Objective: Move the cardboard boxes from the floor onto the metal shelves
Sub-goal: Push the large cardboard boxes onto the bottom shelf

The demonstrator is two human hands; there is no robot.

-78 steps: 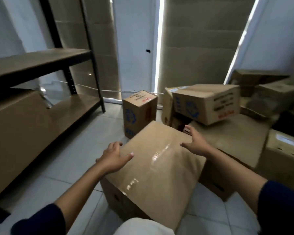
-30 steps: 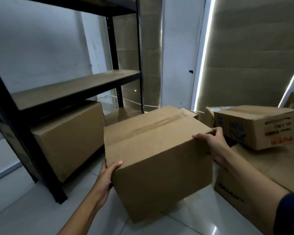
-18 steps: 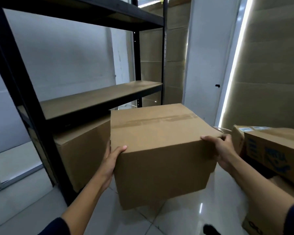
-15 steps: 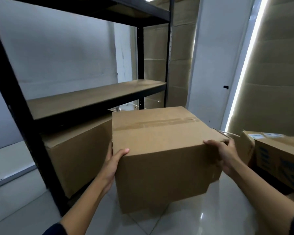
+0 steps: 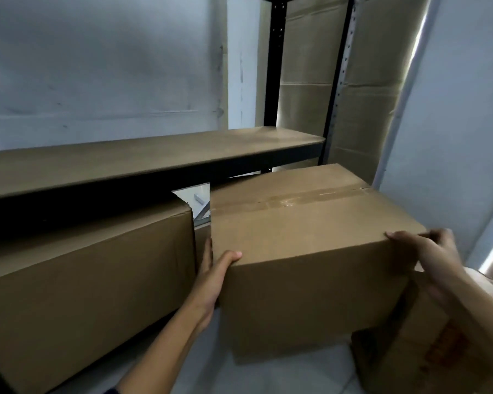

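At far left a large cardboard box [image 5: 88, 282] sits on the lower level of the black metal shelf unit [image 5: 276, 66], tucked under the middle shelf board [image 5: 143, 157], whose top is bare brown wood. Just right of that box, in the narrow gap beside it, the left hand [image 5: 211, 277] presses against the left side of a taped cardboard box [image 5: 310, 251]: the fingers lie flat along the side wall while the thumb hooks over the top front edge, so the hand clamps that corner. The taped box is held off the pale floor [image 5: 282, 373], level with the lower bay, its far end reaching in under the middle board; a strip of clear tape runs across its top. At its right front corner the right hand [image 5: 427, 251] grips the top edge, fingers curled over the corner. Below that forearm, at bottom right, stands another cardboard box [image 5: 410, 354] with red printing.
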